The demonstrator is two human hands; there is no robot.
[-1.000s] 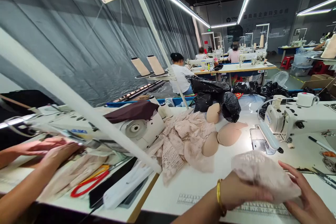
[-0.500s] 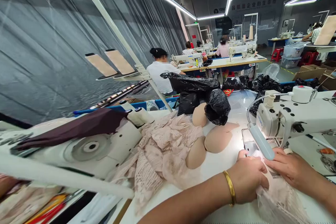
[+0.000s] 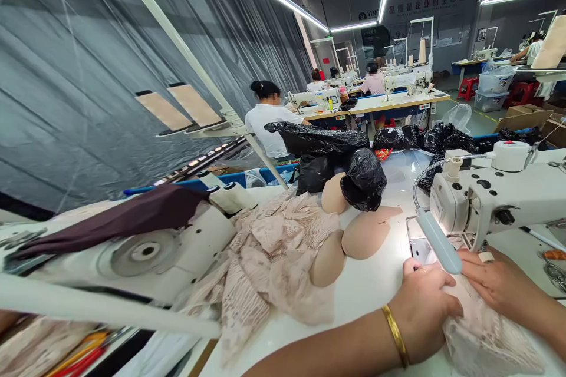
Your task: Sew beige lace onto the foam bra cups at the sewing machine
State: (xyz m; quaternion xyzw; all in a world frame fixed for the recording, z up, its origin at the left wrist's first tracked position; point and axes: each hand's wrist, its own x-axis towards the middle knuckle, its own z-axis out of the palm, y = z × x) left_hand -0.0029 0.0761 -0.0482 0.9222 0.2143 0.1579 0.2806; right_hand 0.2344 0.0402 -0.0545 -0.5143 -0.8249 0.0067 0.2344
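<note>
Under the head of a white sewing machine point(image 3: 446, 194) lies pale pink lace fabric point(image 3: 481, 330), which drapes toward the table's front edge. My left hand point(image 3: 427, 309), with a gold bangle point(image 3: 395, 336) at the wrist, is closed on this fabric, fingertips close to the needle plate. Flat on the fabric, to the right of it, my right hand point(image 3: 495, 283) has its fingers stretched out. A grey lamp tube point(image 3: 438, 241) crosses in front of the needle area and hides the stitching point and some fingertips.
Left of my hands lie a heap of pale lace point(image 3: 283, 247) and beige moulded cups point(image 3: 365, 235). Black plastic bags point(image 3: 365, 179) stand behind them. Farther left are another machine under dark cloth point(image 3: 124, 218) and thread cones point(image 3: 161, 112). A person in white point(image 3: 267, 121) sits beyond.
My left hand has shifted a little to the right and toward me, with the lace fabric. My right hand has moved slightly right, still flat on the fabric.
</note>
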